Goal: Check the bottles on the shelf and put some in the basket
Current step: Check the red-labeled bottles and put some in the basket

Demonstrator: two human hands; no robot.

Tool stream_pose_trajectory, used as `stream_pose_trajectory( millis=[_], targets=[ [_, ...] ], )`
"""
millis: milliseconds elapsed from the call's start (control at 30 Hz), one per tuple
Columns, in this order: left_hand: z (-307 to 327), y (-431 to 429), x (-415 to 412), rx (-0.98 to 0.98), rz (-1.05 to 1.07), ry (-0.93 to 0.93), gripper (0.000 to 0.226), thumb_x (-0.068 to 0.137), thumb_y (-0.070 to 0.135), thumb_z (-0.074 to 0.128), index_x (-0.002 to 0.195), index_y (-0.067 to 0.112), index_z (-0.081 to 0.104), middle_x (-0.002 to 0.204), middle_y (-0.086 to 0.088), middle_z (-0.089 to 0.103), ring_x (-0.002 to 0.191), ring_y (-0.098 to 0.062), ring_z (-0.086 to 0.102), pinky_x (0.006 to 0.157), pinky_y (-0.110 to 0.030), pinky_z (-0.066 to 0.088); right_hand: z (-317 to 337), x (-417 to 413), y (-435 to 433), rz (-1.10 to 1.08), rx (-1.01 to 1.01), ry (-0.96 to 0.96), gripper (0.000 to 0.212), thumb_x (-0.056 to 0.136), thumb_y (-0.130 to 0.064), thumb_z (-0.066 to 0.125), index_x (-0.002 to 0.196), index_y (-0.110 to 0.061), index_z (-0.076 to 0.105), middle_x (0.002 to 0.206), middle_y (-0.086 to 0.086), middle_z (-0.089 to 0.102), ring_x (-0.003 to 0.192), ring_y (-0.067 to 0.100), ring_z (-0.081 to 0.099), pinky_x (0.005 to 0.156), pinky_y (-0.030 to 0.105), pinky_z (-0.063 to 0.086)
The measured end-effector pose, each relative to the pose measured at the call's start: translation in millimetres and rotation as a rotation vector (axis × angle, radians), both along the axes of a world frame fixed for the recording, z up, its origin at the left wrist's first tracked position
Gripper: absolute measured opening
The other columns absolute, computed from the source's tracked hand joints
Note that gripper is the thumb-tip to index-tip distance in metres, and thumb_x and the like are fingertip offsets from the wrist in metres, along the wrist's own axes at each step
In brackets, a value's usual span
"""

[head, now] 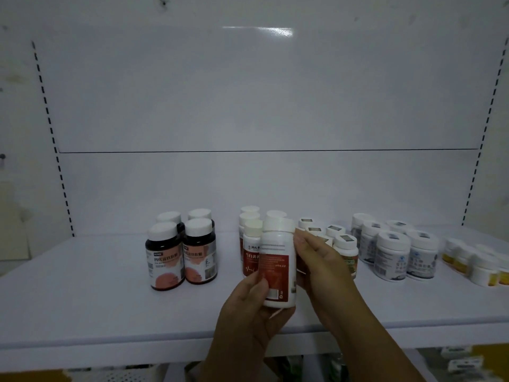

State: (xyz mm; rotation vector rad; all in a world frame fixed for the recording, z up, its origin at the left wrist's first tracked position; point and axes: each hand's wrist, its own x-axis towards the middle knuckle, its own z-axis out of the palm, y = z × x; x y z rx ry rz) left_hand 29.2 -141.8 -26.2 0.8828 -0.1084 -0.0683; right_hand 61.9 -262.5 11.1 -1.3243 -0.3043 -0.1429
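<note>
Head view: both hands [278, 293] clasp a white red-labelled bottle [277, 264] above the shelf [82, 293].

The right hand [316, 263] hides most of the brown-label bottles [348, 260] at centre; yellow-label jars [484, 268] are cut off at the right edge.
</note>
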Motion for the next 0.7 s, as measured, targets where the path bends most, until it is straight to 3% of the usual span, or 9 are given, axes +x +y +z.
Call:
stream_pose_trajectory(
  millis=[67, 167, 300, 400, 500, 600, 700],
  targets=[
    [-2, -2, 2, 0.095, 0.155, -0.047, 0.050, 0.061, 0.015, 0.065, 0.110, 0.008, 0.058, 0.106, -0.019, 0.069, 0.090, -0.030, 0.069, 0.059, -0.033, 0.058, 1, -3, 3, -0.033, -0.042, -0.053, 0.034, 0.075, -0.043, 0.058, 0.107, -0.032, 0.061, 0.106, -0.008, 0.068, 0.095, 0.006, 0.065, 0.074, 0.020, 0.055],
    [-4, -3, 6, 0.258, 0.320, -0.090, 0.054, 0.050, 0.013, 0.072, 0.102, 0.016, 0.059, 0.108, -0.013, 0.067, 0.094, -0.026, 0.067, 0.064, -0.030, 0.058, -2, -3, 2, -0.054, -0.022, -0.066, 0.043, 0.062, -0.041, 0.064, 0.102, -0.028, 0.061, 0.095, -0.008, 0.071, 0.090, 0.009, 0.068, 0.076, 0.024, 0.056],
    [-2, 2, 6, 0.184, 0.167, -0.053, 0.048, 0.061, 0.019, 0.063, 0.108, 0.013, 0.056, 0.117, -0.018, 0.062, 0.100, -0.031, 0.063, 0.066, -0.033, 0.060, -6, 0, -3, -0.060, 0.030, -0.025, 0.027, 0.080, -0.032, 0.059, 0.104, -0.021, 0.064, 0.095, -0.002, 0.073, 0.090, 0.013, 0.069, 0.075, 0.028, 0.057],
    [-1, 5, 6, 0.118, 0.051, -0.010, 0.057, 0.066, 0.018, 0.056, 0.120, 0.003, 0.053, 0.121, -0.027, 0.058, 0.095, -0.035, 0.063, 0.063, -0.036, 0.060, -8, -1, -1, -0.002, 0.040, 0.005, 0.019, 0.088, -0.026, 0.052, 0.102, -0.024, 0.065, 0.092, -0.005, 0.075, 0.087, 0.008, 0.071, 0.071, 0.024, 0.057],
    [-4, 4, 8, 0.143, 0.171, -0.059, 0.050, 0.061, 0.016, 0.062, 0.110, 0.008, 0.058, 0.114, -0.022, 0.063, 0.096, -0.032, 0.064, 0.058, -0.028, 0.059, -9, -2, -1, -0.040, 0.002, -0.028, 0.021, 0.088, -0.029, 0.052, 0.103, -0.025, 0.065, 0.096, -0.008, 0.072, 0.092, 0.008, 0.068, 0.078, 0.024, 0.056],
    [-7, 5, 8, 0.207, 0.305, -0.100, 0.045, 0.055, 0.012, 0.069, 0.099, 0.016, 0.062, 0.105, -0.011, 0.069, 0.090, -0.024, 0.070, 0.060, -0.026, 0.058, -8, -5, -2, -0.033, -0.071, -0.091, 0.025, 0.074, -0.039, 0.057, 0.097, -0.036, 0.064, 0.093, -0.016, 0.071, 0.091, 0.006, 0.067, 0.074, 0.021, 0.056],
    [-9, 2, 10, 0.256, 0.345, -0.111, 0.043, 0.057, 0.006, 0.071, 0.098, 0.016, 0.062, 0.099, -0.008, 0.072, 0.084, -0.018, 0.072, 0.062, -0.025, 0.058, -8, -5, -5, 0.023, -0.141, -0.125, 0.023, 0.078, -0.023, 0.066, 0.095, -0.038, 0.062, 0.086, -0.021, 0.073, 0.087, -0.002, 0.068, 0.069, 0.017, 0.055]
  ],
)
